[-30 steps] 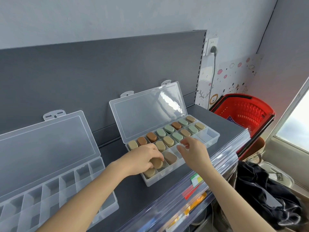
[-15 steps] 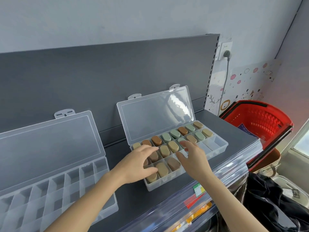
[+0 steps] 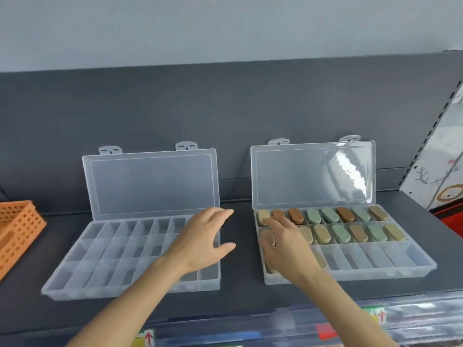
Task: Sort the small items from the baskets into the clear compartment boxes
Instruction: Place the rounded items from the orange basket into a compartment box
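Observation:
Two clear compartment boxes stand open on the dark shelf. The right box (image 3: 375,259) holds oval items (image 3: 323,234) in tan, brown and green, filling its back and middle rows; a few more lie in the front row under my right hand. My right hand (image 3: 285,244) lies over that box's left end, fingers spread and touching the items there. The left box (image 3: 112,249) has nothing in its visible compartments. My left hand (image 3: 203,239) hovers open over the left box's right end, holding nothing.
An orange perforated basket (image 3: 17,231) sits at the far left of the shelf. Both lids lean back against the grey panel (image 3: 225,108). Price-tag strips (image 3: 325,329) run along the shelf's front edge. A patterned wall panel (image 3: 438,171) stands at the right.
My view has swung left, bringing the whole left box and orange basket into sight. My left hand left the right box and moved over the left box. My right hand slid to the right box's left end.

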